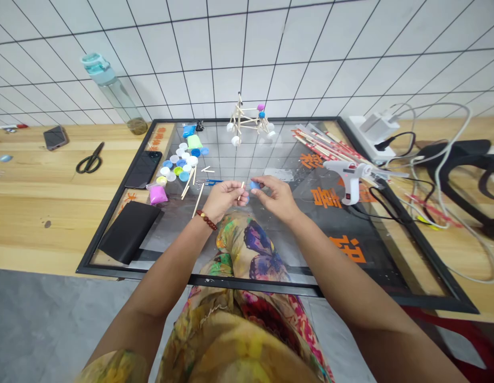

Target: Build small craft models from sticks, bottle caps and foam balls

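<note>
**Stick frame standing, next two bits in hand and apart**

Progress: partway, I'd judge. The stick frame is together and stands at the far edge of the glass panel, near the tiled wall. White round pieces sit at its base; a pink piece and a small blue one are on its upper right. The pieces in hand aren't joined to each other or to the frame. Loose sticks and a cluster of coloured caps lie left of the hands, so there's spare stock. How much is left — can't say.

Grip: left hand pinches a short stick, narrow. Right hand has a blue piece between thumb and fingers, also narrow. Both are over the near-middle of the panel, close together.

Looks: stick is pale, thin, bare wood by the look of it. Blue piece is small and roundish — cap or clay, can't tell. Frame is open and angular, pale sticks meeting at slants.
</note>
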Motion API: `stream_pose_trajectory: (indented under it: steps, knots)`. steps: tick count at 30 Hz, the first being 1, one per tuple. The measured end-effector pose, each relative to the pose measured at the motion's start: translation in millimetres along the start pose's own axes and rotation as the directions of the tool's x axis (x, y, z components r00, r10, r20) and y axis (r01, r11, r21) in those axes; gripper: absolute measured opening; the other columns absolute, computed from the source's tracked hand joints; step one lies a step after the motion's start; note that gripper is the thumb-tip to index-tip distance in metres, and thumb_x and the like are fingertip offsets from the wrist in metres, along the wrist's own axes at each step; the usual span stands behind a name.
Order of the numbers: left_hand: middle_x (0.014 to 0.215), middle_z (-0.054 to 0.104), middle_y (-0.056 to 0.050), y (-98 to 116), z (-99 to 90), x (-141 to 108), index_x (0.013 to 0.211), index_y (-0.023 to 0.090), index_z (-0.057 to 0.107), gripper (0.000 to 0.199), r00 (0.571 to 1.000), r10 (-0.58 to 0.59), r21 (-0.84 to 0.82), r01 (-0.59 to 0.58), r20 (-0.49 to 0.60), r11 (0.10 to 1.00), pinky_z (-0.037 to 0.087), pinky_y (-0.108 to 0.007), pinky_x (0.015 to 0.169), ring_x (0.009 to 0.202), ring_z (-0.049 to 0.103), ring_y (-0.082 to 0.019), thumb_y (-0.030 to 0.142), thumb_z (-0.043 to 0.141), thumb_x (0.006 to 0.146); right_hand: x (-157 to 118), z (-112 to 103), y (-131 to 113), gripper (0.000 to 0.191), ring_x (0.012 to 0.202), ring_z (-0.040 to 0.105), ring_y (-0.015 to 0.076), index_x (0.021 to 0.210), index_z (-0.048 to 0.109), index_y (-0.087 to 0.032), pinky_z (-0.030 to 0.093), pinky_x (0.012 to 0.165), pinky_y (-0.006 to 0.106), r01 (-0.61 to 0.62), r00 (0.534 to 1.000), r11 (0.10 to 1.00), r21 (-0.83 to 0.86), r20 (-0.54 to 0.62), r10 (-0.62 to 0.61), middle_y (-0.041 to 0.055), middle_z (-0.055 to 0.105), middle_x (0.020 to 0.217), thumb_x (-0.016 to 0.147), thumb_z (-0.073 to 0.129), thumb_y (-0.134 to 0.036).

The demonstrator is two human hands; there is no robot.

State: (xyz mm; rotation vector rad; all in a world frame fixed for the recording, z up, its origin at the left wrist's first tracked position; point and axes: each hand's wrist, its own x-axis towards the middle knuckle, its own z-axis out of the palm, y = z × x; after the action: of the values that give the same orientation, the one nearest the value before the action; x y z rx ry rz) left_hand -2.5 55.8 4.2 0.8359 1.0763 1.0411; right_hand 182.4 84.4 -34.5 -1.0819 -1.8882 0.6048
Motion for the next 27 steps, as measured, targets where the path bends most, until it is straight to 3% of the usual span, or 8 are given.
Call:
stream_pose_trajectory:
  steps: [4, 7, 11, 14, 17, 20, 24, 27]
  knots:
    - [0.073, 0.070, -0.002, -2, -1.3, 2, 0.081, 0.012, 0.064, 0.021, 0.998, 0.053, -0.035, -0.055, -0.043, 0.998, 0.058, -0.027, 0.069, 0.065, 0.067, -0.011, 0.013, 0.083, 0.073, -2, -1, 5, 0.029, 0.102, 0.068, 0.0305, 0.110, 0.075, -0.021, 0.049, 0.096, 0.052, -0.032, 0.999, 0.961, -0.275, 0.016, 0.037, 0.0109, 0.077, 0.109, 0.083, 0.066, -0.030]
    - [0.070, 0.068, 0.001, -3, -2.3, 4, 0.081, 0.013, 0.065, 0.021, 0.994, 0.087, -0.014, -0.089, -0.067, 0.996, 0.056, -0.025, 0.069, 0.069, 0.067, -0.011, 0.017, 0.083, 0.071, 0, -3, 5, 0.033, 0.114, 0.064, 0.0343, 0.110, 0.076, -0.020, 0.047, 0.100, 0.055, -0.020, 0.999, 0.956, -0.293, 0.033, 0.031, 0.0133, 0.073, 0.122, 0.079, 0.072, -0.030]
    - [0.071, 0.069, 0.000, -4, -8.5, 9, 0.081, 0.016, 0.071, 0.008, 0.961, 0.216, 0.211, -0.178, -0.170, 0.961, 0.052, -0.024, 0.068, 0.068, 0.063, -0.011, 0.015, 0.076, 0.074, 6, -19, -1, 0.019, 0.088, 0.071, 0.0268, 0.093, 0.079, -0.025, 0.055, 0.086, 0.043, -0.129, 0.990, 0.966, -0.224, -0.082, 0.113, 0.0067, 0.077, 0.087, 0.085, 0.065, -0.034]
    - [0.076, 0.073, -0.003, -4, -17.6, 10, 0.080, 0.019, 0.075, 0.009, 0.904, 0.397, 0.589, -0.235, -0.160, 0.773, 0.051, -0.029, 0.076, 0.073, 0.065, -0.017, 0.012, 0.074, 0.073, -3, -47, -6, 0.026, 0.072, 0.069, 0.0246, 0.107, 0.077, -0.027, 0.056, 0.078, 0.041, -0.211, 0.977, 0.944, -0.254, -0.060, 0.202, 0.0026, 0.076, 0.073, 0.086, 0.062, -0.033]
    - [0.091, 0.076, -0.008, -3, -22.5, 5, 0.088, 0.021, 0.077, 0.013, 0.889, 0.457, 0.870, -0.202, -0.030, 0.450, 0.050, -0.036, 0.085, 0.087, 0.068, -0.025, 0.017, 0.068, 0.080, -32, -82, -9, 0.033, 0.081, 0.071, 0.0280, 0.114, 0.075, -0.027, 0.056, 0.082, 0.046, -0.194, 0.981, 0.944, -0.268, -0.040, 0.190, 0.0054, 0.079, 0.098, 0.081, 0.068, -0.032]
    - [0.114, 0.073, -0.013, 0, -13.9, -2, 0.105, 0.019, 0.076, 0.023, 0.850, 0.520, 0.951, -0.223, 0.082, 0.214, 0.048, -0.040, 0.095, 0.107, 0.065, -0.029, 0.024, 0.059, 0.090, -66, -118, -2, 0.023, 0.072, 0.068, 0.0265, 0.085, 0.075, -0.024, 0.056, 0.073, 0.044, -0.396, 0.898, 0.895, -0.204, -0.289, 0.332, 0.0073, 0.074, 0.077, 0.083, 0.068, -0.045]
    - [0.122, 0.068, -0.013, 7, 19.3, 4, 0.124, 0.018, 0.069, 0.034, 0.846, 0.469, 0.952, -0.304, 0.254, 0.032, 0.045, -0.040, 0.102, 0.119, 0.058, -0.031, 0.028, 0.057, 0.094, -75, -151, 24, 0.052, 0.072, 0.064, 0.0231, 0.109, 0.070, -0.016, 0.053, 0.070, 0.041, -0.620, 0.697, 0.774, -0.131, -0.546, 0.466, 0.0135, 0.073, 0.092, 0.073, 0.078, -0.052]
    - [0.125, 0.064, -0.018, 13, 45.1, 17, 0.131, 0.013, 0.064, 0.047, 0.894, 0.337, 0.955, -0.291, 0.294, -0.060, 0.047, -0.044, 0.100, 0.122, 0.056, -0.036, 0.032, 0.067, 0.088, -54, -158, 41, 0.071, 0.081, 0.066, 0.0279, 0.119, 0.066, -0.009, 0.051, 0.075, 0.045, -0.641, 0.716, 0.735, -0.221, -0.518, 0.469, 0.0197, 0.071, 0.104, 0.065, 0.084, -0.050]
